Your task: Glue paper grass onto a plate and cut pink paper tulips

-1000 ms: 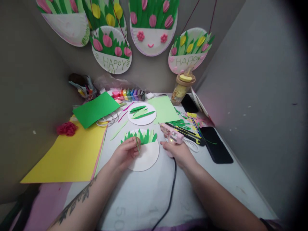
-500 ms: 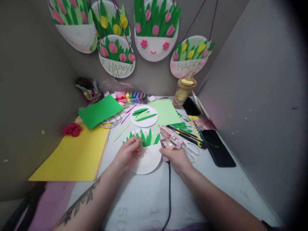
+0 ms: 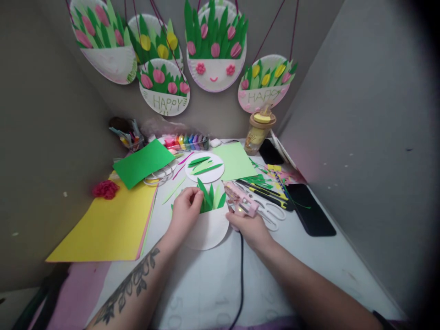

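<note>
A white paper plate pocket (image 3: 209,229) lies on the table in front of me, with several green paper leaves (image 3: 210,199) sticking up from its top edge. My left hand (image 3: 184,211) rests on the plate's left half, thumb and fingers pinching a green leaf down among the others. My right hand (image 3: 248,225) grips a pink glue gun (image 3: 239,200) just right of the plate, its nozzle pointing up and left toward the leaves. The gun's black cord (image 3: 240,270) runs back toward me.
A second plate (image 3: 205,167) holding cut green leaves sits behind. Green sheets (image 3: 143,162), yellow paper (image 3: 106,224), scissors (image 3: 271,213), a black phone (image 3: 311,211), paint pots (image 3: 185,141) and a jar (image 3: 257,130) crowd the table. Finished flower plates (image 3: 215,59) hang on the wall.
My left hand moved up and pressed the thin green leaf into the row of leaves. My right hand brought the glue gun closer to the plate's right edge.
</note>
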{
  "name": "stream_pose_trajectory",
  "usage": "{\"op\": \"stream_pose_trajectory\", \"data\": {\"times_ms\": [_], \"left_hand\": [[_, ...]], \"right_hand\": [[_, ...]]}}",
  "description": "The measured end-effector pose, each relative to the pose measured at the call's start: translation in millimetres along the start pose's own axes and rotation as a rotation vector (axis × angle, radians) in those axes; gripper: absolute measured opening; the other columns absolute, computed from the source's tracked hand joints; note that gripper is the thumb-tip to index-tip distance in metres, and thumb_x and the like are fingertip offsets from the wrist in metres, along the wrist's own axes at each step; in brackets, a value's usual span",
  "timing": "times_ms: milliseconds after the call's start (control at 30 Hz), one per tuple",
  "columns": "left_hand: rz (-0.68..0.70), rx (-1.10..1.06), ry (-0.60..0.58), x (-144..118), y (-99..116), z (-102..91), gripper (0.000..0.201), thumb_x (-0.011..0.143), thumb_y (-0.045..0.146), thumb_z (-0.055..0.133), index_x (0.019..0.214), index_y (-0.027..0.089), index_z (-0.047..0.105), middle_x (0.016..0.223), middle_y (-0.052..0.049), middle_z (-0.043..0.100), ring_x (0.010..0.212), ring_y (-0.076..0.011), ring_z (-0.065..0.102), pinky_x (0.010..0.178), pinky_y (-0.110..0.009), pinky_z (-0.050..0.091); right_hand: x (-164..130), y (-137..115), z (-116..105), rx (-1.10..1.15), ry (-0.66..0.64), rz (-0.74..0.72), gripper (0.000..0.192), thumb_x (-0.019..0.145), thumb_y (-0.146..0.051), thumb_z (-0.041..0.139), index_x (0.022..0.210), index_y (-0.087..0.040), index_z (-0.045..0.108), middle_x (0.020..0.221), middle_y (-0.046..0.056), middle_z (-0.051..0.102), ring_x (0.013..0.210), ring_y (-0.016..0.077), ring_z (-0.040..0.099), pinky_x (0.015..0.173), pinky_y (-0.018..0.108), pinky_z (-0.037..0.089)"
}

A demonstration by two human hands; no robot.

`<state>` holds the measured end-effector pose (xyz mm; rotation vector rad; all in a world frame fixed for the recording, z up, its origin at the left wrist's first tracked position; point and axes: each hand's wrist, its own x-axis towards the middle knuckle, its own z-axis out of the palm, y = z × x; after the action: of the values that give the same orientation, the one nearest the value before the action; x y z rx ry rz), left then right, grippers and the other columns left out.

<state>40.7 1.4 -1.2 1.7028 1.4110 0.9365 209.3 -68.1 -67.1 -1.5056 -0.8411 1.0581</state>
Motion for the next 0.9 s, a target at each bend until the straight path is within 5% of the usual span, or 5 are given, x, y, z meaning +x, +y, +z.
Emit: {"op": "stream_pose_trajectory", "data": {"times_ms": [533,900], "left_hand": [[0.106,0.382,-0.258,-5.1,-3.5,5.3,0.021,0.083,0.024,0.046,0.072,0.019,0.063,0.081,-0.004,0.065,0.077,-0.019,0.057,0.067,-0.028,0.037],[0.08,0.472,-0.288,-4.0,-2.2,7.0,0.018,0.079,0.022,0.048,0.068,0.021,0.062,0.079,-0.003,0.068,0.072,-0.0187,0.057,0.061,-0.026,0.033]], "right_hand": [[1.8,-1.3,0.4,-0.052,0.06,-0.045,0.03,0.061,-0.03,0.072,0.088,-0.02,0.07,0.071,0.002,0.07,0.07,0.024,0.064,0.059,0.033,0.051],[1.0,3.6,-0.1,-0.073,0.038,-0.047,0.028,0.064,-0.032,0.072,0.089,-0.02,0.07,0.073,0.002,0.069,0.07,0.0228,0.063,0.06,0.032,0.051]]}}
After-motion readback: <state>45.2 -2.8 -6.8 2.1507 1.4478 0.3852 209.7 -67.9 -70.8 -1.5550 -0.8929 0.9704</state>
